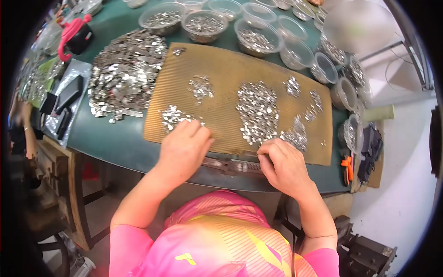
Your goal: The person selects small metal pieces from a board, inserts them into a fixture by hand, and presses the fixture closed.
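Two hands, both at the near table edge. Left hand (185, 141): fingers curled and bunched, at the near side of a small metal pile (174, 116); fingertips partly hidden, can't tell if it holds anything. Right hand (285, 165): thumb and forefinger close together by the right end of a dark strip (226, 165); can't tell whether a piece is pinched. One strip, lying along the near table edge between the hands, small shiny pieces along its right part; both ends hard to make out beside the hands.

Beyond: one ribbed tan mat (221, 62). Seven groups of small metal pieces on it, counting the pile by the left hand; biggest is the middle pile (257, 111). Few loose bits far right; pieces too many and too small to count.

Left of mat: one large metal heap (127, 69), then one red-and-black pot (77, 37). Behind and right: at least ten clear tubs (258, 37), several holding metal pieces; overlapping, some cut off at top, exact count unclear. One orange-handled tool (349, 167), right edge. One blurred round object (360, 25), upper right, unidentifiable. Another person's arm (30, 138), far left, mostly cut off.
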{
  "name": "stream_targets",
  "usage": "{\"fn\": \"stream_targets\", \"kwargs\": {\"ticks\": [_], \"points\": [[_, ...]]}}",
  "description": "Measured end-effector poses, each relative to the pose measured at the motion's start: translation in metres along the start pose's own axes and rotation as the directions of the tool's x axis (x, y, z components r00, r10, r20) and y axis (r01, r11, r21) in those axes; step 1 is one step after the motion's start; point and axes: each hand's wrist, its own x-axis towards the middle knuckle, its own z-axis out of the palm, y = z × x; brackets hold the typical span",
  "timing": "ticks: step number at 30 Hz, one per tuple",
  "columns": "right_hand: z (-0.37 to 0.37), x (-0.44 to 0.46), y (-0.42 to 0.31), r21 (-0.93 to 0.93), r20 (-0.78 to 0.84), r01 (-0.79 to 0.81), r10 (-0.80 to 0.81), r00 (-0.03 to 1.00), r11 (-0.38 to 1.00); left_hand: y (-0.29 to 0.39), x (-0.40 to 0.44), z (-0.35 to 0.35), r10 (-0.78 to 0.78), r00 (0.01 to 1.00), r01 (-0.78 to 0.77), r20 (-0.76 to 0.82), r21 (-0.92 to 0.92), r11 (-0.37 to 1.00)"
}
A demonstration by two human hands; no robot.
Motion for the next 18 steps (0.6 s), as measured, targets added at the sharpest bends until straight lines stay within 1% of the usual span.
{"fn": "stream_targets", "kwargs": {"ticks": [1,5,11,14,17,18], "points": [[-0.007,-0.011,0.001,-0.011,0.042,-0.040,0.040,0.998,0.999,0.000,0.001,0.001,-0.005,1.000,0.005,0.001,0.002,1.000],[-0.012,-0.037,-0.001,-0.034,0.073,-0.026,0.028,0.997,0.999,-0.002,0.000,0.001,-0.019,1.000,0.019,0.006,-0.035,0.999],[0.002,-0.050,-0.002,-0.069,0.010,-0.067,0.068,0.998,0.995,-0.004,-0.004,-0.006,-0.022,0.999,0.026,0.050,-0.087,0.996],[0.007,-0.051,-0.003,-0.134,-0.032,-0.029,0.025,0.999,0.991,-0.006,-0.005,-0.007,-0.025,0.998,0.031,0.056,-0.106,0.994],[0.004,-0.052,0.000,-0.136,-0.008,0.005,-0.006,1.000,0.991,-0.008,-0.004,-0.008,-0.030,0.998,0.038,0.061,-0.132,0.991],[0.001,-0.051,0.001,-0.091,0.007,-0.015,0.016,1.000,0.996,-0.009,-0.004,-0.009,-0.033,0.997,0.042,0.064,-0.142,0.989]]}}
